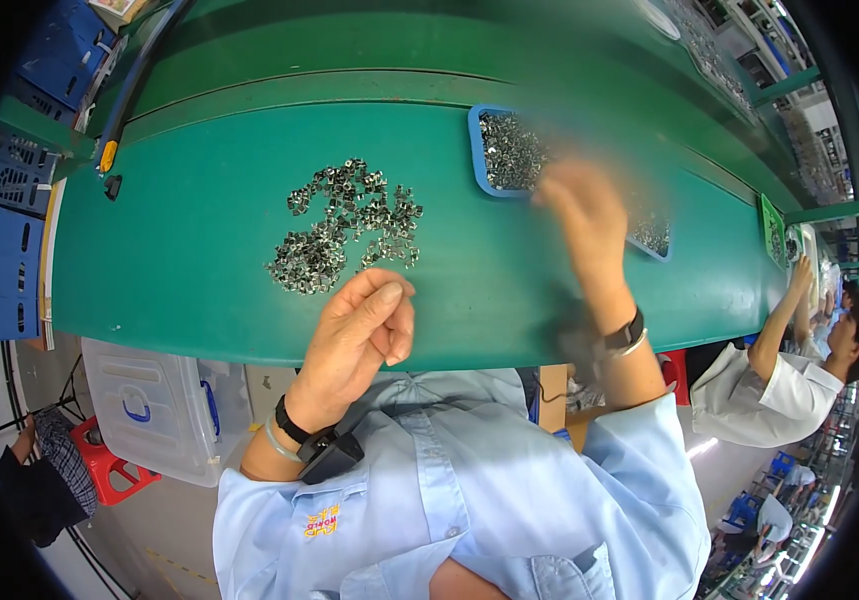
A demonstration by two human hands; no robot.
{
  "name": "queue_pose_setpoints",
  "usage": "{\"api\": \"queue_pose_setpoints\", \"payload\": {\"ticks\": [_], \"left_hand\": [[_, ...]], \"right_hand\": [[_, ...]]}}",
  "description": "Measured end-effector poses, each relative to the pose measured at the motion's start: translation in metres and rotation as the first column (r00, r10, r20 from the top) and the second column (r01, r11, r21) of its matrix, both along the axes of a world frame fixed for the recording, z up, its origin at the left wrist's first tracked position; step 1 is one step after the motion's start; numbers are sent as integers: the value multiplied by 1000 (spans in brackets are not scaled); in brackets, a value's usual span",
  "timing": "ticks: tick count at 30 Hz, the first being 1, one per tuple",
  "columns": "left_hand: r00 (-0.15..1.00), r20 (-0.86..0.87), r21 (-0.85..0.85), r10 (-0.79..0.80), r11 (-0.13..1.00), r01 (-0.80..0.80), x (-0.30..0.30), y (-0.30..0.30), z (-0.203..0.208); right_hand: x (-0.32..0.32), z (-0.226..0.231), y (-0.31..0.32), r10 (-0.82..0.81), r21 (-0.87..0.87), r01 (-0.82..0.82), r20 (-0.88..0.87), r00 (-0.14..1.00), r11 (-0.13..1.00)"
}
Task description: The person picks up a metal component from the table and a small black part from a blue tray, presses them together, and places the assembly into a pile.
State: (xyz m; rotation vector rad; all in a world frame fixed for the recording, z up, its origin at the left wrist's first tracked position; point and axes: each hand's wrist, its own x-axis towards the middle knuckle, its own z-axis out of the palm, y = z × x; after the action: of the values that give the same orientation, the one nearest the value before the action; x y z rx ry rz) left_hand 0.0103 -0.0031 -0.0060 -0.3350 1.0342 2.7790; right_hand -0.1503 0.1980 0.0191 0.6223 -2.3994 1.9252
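Observation:
A spread heap of small shiny metal parts (311,260) lies on the green work surface, left of the middle. Just in front of its near edge is my left hand (361,325), fingers curled and thumb pressed to the forefinger; whatever they pinch is too small to make out. My right hand (589,215) is at the right side of a blue tray (479,160) full of tiny metal pieces (511,152). Motion smears its fingers, so their grip does not show. Partly behind the right wrist, a second blue tray (661,256) holds more small pieces.
The green table (179,220) curves around me, with a raised green ledge (329,88) behind. A yellow-tipped tool (109,155) hangs at the far left. Blue crates (1,270) and a clear lidded box (154,405) stand leftward. A co-worker (779,390) sits at right by a green tray (772,230).

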Motion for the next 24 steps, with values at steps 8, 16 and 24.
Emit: {"api": "queue_pose_setpoints", "payload": {"ticks": [8, 16, 24], "left_hand": [[994, 57, 22, 91, 995, -93, 9, -13, -7], [997, 59, 30, 51, 998, -52, 9, -15, -11], [993, 79, -241, 92, 968, -70, -7, -4, 0]], "right_hand": [[2, -25, -21, 295, 468, -53, -462, 836, 882], [24, -34, -58, 543, 592, -267, -354, 761, 760], [30, -26, -48, 439, 486, -240, -349, 828, 840]]}}
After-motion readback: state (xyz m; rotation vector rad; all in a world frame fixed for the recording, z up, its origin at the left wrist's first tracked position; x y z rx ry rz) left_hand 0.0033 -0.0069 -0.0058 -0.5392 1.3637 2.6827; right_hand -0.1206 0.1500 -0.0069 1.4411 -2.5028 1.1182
